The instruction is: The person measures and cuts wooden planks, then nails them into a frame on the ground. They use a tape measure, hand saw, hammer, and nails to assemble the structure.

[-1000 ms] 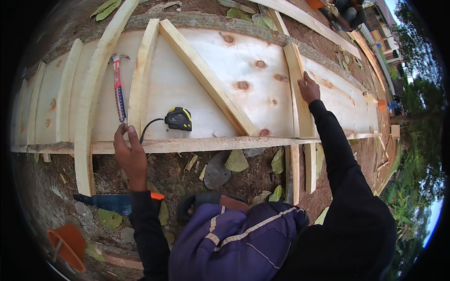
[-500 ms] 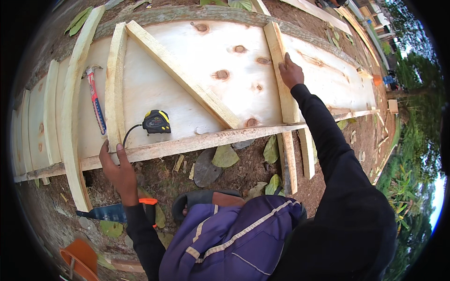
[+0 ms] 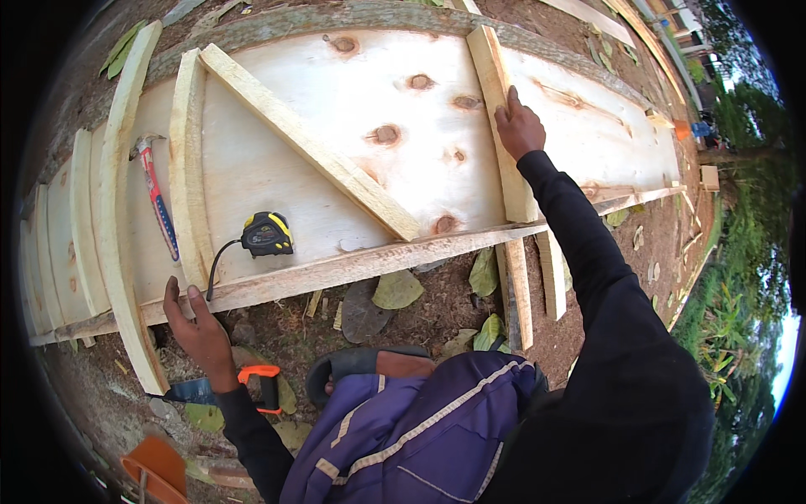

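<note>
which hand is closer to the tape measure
Left. The left hand rests on the long batten just below and left of the tape measure, near its strap end. The right hand is far off to the right, on the upright batten.

Outdoors in daylight, bare brown soil (image 3: 403,323) is strewn with fallen leaves (image 3: 396,290) and wood offcuts. Loose planks (image 3: 588,13) lie on the ground farther off. At the right edge stand green trees (image 3: 743,109) and plants, with pale sky (image 3: 787,357) beyond.
</note>
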`<state>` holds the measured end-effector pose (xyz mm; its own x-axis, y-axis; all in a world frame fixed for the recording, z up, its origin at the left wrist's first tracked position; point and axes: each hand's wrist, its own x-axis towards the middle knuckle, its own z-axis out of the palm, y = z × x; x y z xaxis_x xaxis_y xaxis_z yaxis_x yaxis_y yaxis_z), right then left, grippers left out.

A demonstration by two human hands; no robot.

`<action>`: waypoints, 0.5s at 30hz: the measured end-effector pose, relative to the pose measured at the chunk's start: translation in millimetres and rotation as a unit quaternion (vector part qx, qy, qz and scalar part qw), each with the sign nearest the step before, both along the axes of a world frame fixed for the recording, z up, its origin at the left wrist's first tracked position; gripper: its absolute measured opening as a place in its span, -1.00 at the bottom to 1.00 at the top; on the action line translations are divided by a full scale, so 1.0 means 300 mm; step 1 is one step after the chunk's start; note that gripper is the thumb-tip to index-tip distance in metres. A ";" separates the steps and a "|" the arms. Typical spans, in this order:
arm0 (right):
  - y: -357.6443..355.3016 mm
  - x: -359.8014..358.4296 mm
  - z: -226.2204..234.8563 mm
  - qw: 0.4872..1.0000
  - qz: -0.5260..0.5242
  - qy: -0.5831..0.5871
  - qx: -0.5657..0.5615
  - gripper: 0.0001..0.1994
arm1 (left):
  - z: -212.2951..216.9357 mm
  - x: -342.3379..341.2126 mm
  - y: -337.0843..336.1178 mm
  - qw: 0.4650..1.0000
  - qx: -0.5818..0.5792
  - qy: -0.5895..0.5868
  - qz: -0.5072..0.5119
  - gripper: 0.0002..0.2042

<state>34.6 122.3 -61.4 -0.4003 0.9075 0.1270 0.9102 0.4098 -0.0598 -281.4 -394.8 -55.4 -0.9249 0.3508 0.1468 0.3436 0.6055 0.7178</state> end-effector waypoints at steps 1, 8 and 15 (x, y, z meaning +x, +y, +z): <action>-0.001 -0.019 0.001 1.000 -0.009 -0.005 -0.009 -0.39 | 0.008 -0.001 0.000 1.000 -0.001 -0.005 0.002 -0.54; -0.012 0.008 -0.004 0.989 0.070 0.048 0.119 -0.19 | 0.142 -0.160 -0.104 0.998 -0.047 0.026 -0.023 -0.55; -0.636 -0.364 0.164 0.899 0.369 0.235 -0.033 -0.36 | 0.255 -0.174 -0.536 0.958 -0.270 0.036 -0.092 -0.54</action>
<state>-74.7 -68.5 -12.1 -0.8130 0.4287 0.3939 0.2602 0.8728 -0.4129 -333.6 -555.6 21.0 -0.8350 0.5487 -0.0416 0.5159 0.8070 0.2874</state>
